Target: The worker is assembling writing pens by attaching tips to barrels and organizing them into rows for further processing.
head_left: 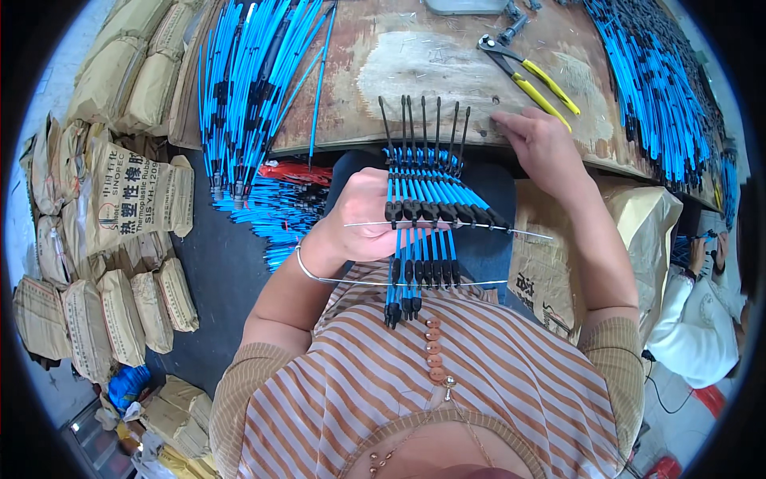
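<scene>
A worn wooden bench [415, 68] carries blue rods heaped at right [654, 100] and bundled at left [255, 80], while a fan of black-ended blue rods [435, 191] hangs over a worker's lap, gripped at its left by the fingers of the left hand [363, 211]. The right hand [546, 148] hovers at the bench's near edge, fingers narrowly spaced; whether they hold anything cannot be told. Yellow-handled cutters [541, 101] lie just beyond. Good work probably means keeping the rods in order and the crossing wires [527, 234] level, their free right ends clear of the forearm and bench edge; bare wood offers room mid-bench.
</scene>
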### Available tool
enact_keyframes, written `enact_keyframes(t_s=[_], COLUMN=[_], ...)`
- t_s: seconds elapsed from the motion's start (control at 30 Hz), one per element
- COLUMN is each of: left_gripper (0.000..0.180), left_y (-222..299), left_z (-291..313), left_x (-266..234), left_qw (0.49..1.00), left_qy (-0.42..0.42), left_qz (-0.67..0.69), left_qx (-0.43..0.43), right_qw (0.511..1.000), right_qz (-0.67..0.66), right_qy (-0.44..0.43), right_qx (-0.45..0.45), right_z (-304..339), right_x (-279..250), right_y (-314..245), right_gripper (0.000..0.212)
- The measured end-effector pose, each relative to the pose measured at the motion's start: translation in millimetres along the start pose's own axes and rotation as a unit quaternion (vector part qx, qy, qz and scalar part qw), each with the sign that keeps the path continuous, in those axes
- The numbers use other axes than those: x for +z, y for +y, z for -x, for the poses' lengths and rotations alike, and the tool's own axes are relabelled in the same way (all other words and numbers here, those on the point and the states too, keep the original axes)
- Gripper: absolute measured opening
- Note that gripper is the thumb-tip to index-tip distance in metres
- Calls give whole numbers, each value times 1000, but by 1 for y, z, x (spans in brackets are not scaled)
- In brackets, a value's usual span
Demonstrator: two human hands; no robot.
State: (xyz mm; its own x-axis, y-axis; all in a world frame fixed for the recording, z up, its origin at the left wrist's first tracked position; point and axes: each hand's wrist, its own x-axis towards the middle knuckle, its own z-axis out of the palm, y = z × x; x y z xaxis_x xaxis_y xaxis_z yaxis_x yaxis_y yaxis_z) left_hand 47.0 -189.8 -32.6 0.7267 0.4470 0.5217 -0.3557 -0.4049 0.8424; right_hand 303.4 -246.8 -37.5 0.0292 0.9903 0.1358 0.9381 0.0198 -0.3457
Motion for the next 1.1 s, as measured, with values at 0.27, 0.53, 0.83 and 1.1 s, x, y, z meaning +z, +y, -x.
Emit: enact_keyframes(t_s=[0.27, 0.53, 0.83, 1.1], left_gripper=[10, 11, 13, 11], left_y=[-14, -17, -26, -24], left_z=[7, 6, 18, 14], left_x=[3, 2, -1, -3], left_qw=[1000, 996, 999, 997], left_qy=[8, -11, -3, 2], left_qz=[-8, -88, -27, -10], left_qx=[-29, 21, -30, -76], right_qw=[1000, 999, 996, 995], right_qz=[-8, -31, -57, -38], right_qy=[-7, 2, 7, -4], right_qx=[-14, -32, -64, -97], right_z=[-11, -23, -45, -60], right_x=[3, 9, 16, 16], right_y=[-5, -3, -3, -3], right_gripper=[17, 16, 14, 14])
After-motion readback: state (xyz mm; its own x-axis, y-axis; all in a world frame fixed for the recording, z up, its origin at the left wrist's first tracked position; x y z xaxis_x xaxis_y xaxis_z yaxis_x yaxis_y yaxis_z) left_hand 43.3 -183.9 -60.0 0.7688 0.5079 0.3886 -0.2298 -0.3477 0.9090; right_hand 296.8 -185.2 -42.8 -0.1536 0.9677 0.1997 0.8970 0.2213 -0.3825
